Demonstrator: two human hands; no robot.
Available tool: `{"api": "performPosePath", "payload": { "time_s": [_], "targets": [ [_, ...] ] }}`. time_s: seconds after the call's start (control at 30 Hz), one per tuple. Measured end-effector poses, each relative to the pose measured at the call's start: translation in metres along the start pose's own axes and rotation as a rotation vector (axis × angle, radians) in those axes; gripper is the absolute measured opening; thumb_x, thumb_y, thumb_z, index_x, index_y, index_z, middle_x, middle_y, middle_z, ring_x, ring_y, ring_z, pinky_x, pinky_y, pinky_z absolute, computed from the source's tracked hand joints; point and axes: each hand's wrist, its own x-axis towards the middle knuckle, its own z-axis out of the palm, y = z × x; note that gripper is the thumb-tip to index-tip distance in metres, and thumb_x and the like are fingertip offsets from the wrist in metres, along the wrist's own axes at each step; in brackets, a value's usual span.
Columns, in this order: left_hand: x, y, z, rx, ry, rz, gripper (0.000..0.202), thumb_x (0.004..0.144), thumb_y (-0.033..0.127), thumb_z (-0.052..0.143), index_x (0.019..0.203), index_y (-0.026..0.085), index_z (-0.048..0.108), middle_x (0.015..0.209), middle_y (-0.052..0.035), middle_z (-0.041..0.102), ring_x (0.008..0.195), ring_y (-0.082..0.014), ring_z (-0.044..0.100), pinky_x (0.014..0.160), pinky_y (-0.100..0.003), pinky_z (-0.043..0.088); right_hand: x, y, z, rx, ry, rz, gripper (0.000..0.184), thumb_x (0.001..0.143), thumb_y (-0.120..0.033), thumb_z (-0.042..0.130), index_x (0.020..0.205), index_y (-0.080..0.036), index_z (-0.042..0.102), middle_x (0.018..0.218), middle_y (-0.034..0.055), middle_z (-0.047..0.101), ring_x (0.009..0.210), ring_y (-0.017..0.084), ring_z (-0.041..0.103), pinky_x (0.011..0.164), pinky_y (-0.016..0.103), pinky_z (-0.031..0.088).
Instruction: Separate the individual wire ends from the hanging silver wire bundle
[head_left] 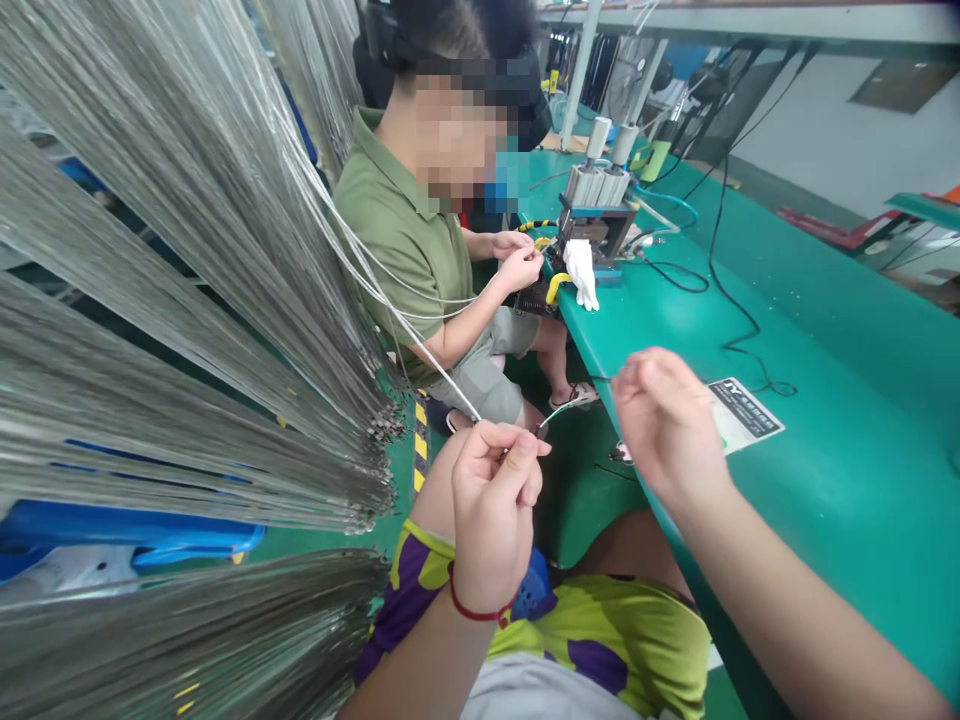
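Just below centre, at six o'clock, your left hand (495,495) pinches a white cable (444,375) between thumb and bent fingers, its thin pale-green and white end (561,411) jutting free toward one o'clock of your fingertips. Gripping so close to the tip presumably steadies it, while the slack runs off toward eleven o'clock. Between three and four, your right hand (667,430) is raised beside the green table (847,500), fingers curled toward the thumb; blur hides whether they press together or hold anything, so you cannot tell.

From eight to ten o'clock hang massed grey cables (187,200), likely set alongside so lengths stay within reach. At eleven, a co-worker in a green shirt (397,235) holds a cable with both hands, near a metal press (598,215) at the table's edge. A white glove (580,272) rests in front of that press, perhaps left there to be handy.

Past three o'clock, a printed sheet (742,415) shows "JY" in pale letters on a dark band; its remaining characters are too small to read.
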Motion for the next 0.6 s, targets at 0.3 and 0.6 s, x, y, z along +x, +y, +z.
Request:
{"api": "performPosePath", "payload": {
  "time_s": [0.3, 0.6],
  "targets": [
    [-0.003, -0.003, 0.002, -0.003, -0.011, 0.007, 0.022, 0.087, 0.023, 0.082, 0.081, 0.016, 0.062, 0.071, 0.0059, 0.054, 0.048, -0.0016, 0.043, 0.046, -0.016, 0.03, -0.042, 0.033, 0.016, -0.038, -0.256, 0.259, 0.012, 0.076, -0.022, 0.091, 0.083, -0.029, 0.085, 0.085, 0.0004, 0.07, 0.077, 0.013, 0.064, 0.07, 0.026, 0.053],
    [0.001, -0.008, 0.001, 0.059, -0.015, 0.027, 0.021, 0.087, 0.023, 0.082, 0.082, 0.018, 0.063, 0.074, 0.0033, 0.063, 0.047, -0.0014, 0.04, 0.044, -0.016, 0.028, -0.031, 0.02, 0.017, -0.018, -0.125, 0.36, 0.014, 0.066, -0.024, 0.094, 0.076, -0.024, 0.084, 0.068, -0.0005, 0.071, 0.061, 0.011, 0.06, 0.061, 0.025, 0.048]
  ]
}}
